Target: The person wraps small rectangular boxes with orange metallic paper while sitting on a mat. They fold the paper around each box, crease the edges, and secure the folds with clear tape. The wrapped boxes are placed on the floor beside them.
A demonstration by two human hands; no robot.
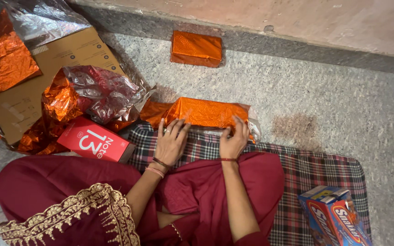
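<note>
**Pressing orange foil flat around a box**

Pressing down side by side, the left hand and right hand lie open, fingers spread, flat on a long box wrapped in shiny orange foil, pinning its loose edge. It rests just beyond the fingertips, on a checked cloth mat. A red cardboard box lies left of the left hand.

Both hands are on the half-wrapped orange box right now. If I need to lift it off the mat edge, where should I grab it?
Probably by its two short ends, one hand from each side. The half-wrapped orange box lies long-side across in front of the left hand and right hand, and loose foil sticks out at both ends, so pinch the box through it.
</note>
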